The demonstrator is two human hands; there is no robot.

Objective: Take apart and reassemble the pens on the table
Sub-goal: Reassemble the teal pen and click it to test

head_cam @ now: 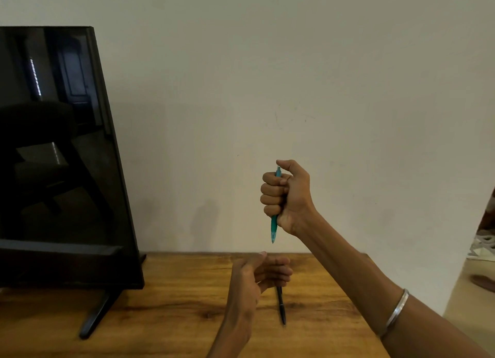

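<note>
Fist [285, 197] grips teal pen [274, 225]

- Right hand [286, 197]: bare, no rings or glove visible
- Right forearm [356, 280]: bare along its whole visible length, no sleeve in view
- Bangle [396, 310]: one plain, thin, silver-coloured metal band, smooth and shiny, worn round the right forearm, no markings that can be made out
- Left hand [257, 274]: bare, no rings or glove visible
- Left forearm [235, 328]: bare to the bottom edge of the view, no sleeve, watch or band in view
</note>
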